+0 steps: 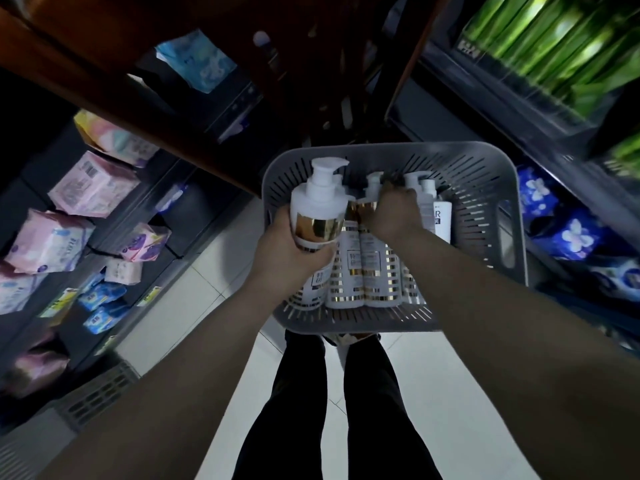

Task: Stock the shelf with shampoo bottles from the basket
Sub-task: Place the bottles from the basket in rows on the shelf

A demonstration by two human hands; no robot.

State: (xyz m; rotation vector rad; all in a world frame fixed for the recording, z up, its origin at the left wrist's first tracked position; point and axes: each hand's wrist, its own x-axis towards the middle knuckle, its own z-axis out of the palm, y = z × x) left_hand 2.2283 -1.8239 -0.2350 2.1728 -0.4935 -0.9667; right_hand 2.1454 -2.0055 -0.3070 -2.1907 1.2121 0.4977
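Note:
A grey slotted basket point(481, 216) sits on the floor in front of my legs, holding several white shampoo bottles with gold bands point(372, 271) lying side by side. My left hand point(287, 247) grips one white pump bottle point(317, 209) around its gold band, raised above the basket's left side. My right hand point(393, 211) reaches into the middle of the basket, its fingers curled round the neck of another pump bottle point(373, 188) that still lies among the others.
Dark shelves on the left carry pink, blue and purple packs point(93, 188). On the right, shelves hold green packages point(561, 53) and blue floral packs point(571, 233). A brown shelf board point(114, 95) crosses above the basket. White floor tiles point(214, 271) lie below.

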